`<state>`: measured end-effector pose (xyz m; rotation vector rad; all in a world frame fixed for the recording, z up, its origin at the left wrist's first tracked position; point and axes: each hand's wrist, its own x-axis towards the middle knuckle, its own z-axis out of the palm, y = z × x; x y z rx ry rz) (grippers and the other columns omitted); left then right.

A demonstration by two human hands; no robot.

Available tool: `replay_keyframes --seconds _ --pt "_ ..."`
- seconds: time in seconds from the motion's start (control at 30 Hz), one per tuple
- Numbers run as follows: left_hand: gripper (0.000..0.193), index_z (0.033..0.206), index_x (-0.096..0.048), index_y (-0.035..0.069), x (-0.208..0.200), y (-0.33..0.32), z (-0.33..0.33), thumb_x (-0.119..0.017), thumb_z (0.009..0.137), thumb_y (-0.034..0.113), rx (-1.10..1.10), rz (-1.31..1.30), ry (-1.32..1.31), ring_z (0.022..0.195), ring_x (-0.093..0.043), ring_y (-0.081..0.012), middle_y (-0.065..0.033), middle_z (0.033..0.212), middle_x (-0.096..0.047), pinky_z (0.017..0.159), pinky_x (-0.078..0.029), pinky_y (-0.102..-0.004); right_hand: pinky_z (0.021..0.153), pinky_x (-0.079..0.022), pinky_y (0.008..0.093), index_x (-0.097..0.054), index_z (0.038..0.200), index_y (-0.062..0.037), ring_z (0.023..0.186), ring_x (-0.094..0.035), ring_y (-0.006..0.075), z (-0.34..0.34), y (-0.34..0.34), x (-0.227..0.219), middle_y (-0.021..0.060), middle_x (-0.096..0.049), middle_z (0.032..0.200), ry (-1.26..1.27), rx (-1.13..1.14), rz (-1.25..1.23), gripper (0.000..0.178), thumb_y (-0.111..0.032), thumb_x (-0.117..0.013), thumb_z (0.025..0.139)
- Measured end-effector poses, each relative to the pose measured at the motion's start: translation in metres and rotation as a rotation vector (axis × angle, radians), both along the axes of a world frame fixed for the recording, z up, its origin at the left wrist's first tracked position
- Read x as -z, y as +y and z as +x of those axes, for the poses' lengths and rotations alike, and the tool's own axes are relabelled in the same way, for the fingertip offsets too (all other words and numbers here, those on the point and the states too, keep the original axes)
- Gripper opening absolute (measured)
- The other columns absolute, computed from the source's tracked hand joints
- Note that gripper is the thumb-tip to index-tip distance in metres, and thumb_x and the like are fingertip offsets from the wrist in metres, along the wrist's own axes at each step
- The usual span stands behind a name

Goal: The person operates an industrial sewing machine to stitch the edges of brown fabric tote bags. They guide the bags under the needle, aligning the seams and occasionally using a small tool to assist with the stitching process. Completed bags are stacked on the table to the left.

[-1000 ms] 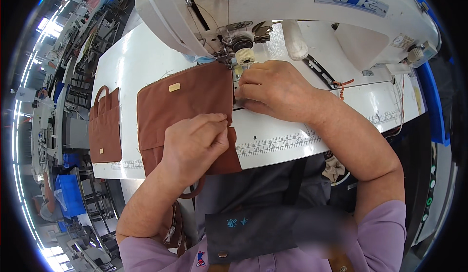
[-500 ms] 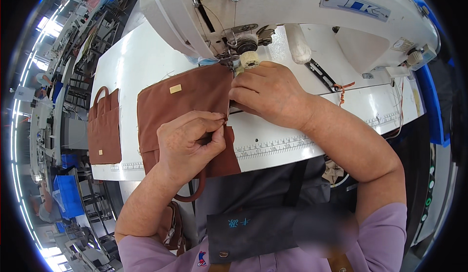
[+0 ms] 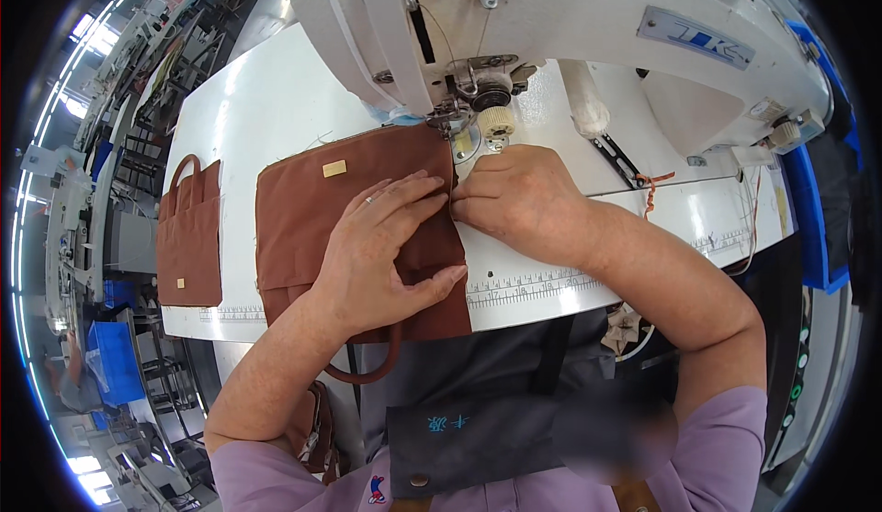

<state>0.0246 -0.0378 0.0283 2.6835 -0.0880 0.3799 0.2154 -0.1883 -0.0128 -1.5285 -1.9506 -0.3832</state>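
Observation:
A brown fabric bag panel [image 3: 299,213] with a small gold plate and a looped handle at its near edge lies under the head of a white sewing machine [image 3: 588,11]. My left hand [image 3: 381,246] rests flat on the panel, fingers spread, thumb out near its right edge. At that right edge, just below the presser foot and needle area, my right hand [image 3: 519,204] has its fingers curled together, pinching the fabric edge. The fingertips are partly hidden.
A second brown bag piece [image 3: 190,246] with a handle lies at the table's left. Right of the needle are a white cylinder [image 3: 585,99], a black slotted bar [image 3: 616,160] and orange cord [image 3: 651,195]. A ruler strip [image 3: 533,287] runs along the near table edge.
My left hand has let go of its pinch at the fabric's right edge and now lies flat on the panel. My right hand has come slightly nearer along that edge.

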Motion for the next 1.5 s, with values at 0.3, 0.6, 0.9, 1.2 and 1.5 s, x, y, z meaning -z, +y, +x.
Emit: replay_keyframes --seconds 0.3,0.6,0.9,1.2,1.5 --pt "0.076 0.143 -0.058 -0.002 0.013 0.005 0.005 -0.086 0.081 0.032 0.044 -0.02 0.067 0.142 -0.053 -0.0369 -0.0193 0.151 -0.055 0.123 -0.035 -0.059 0.075 -0.058 0.034 -0.08 0.09 -0.0088 0.093 -0.069 0.0162 -0.011 -0.015 -0.016 -0.0025 -0.078 0.094 0.021 0.043 -0.12 0.017 -0.019 -0.075 0.077" --pt "0.077 0.142 -0.058 -0.004 0.016 0.019 0.023 -0.087 0.078 0.029 0.034 -0.031 0.041 0.139 -0.055 -0.0379 -0.0187 0.147 -0.056 0.12 -0.039 -0.0544 0.082 -0.054 0.0377 -0.081 0.1 -0.0067 0.099 -0.066 0.0183 -0.005 -0.009 -0.013 -0.0004 -0.078 0.096 0.087 0.089 -0.159 0.025 -0.021 -0.079 0.079" --pt "0.066 0.132 -0.067 -0.005 0.015 0.034 0.044 -0.087 0.078 0.028 0.003 -0.04 0.031 0.131 -0.059 -0.037 -0.0194 0.138 -0.061 0.112 -0.049 -0.0453 0.078 -0.052 0.041 -0.078 0.099 -0.0062 0.095 -0.066 0.0227 0.002 -0.004 -0.016 0.0019 -0.077 0.098 0.085 0.161 -0.161 0.022 -0.018 -0.077 0.081" --pt "0.06 0.135 -0.065 -0.004 0.011 0.017 0.027 -0.08 0.087 0.029 0.033 0.073 0.031 0.131 -0.06 -0.0388 -0.0211 0.141 -0.061 0.117 -0.044 -0.0538 0.076 -0.055 0.0432 -0.076 0.095 -0.0087 0.09 -0.066 0.0266 0.013 -0.009 -0.017 0.0047 -0.07 0.087 0.17 0.191 -0.191 0.013 -0.016 -0.076 0.085" --pt "0.055 0.134 -0.065 -0.002 0.011 0.009 0.022 -0.078 0.089 0.025 0.0 0.086 0.016 0.133 -0.06 -0.0389 -0.0197 0.142 -0.06 0.118 -0.042 -0.0582 0.073 -0.056 0.0451 -0.075 0.106 -0.0076 0.085 -0.067 0.0327 0.007 -0.002 -0.011 0.01 -0.066 0.098 0.163 0.252 -0.175 0.019 -0.01 -0.072 0.087"
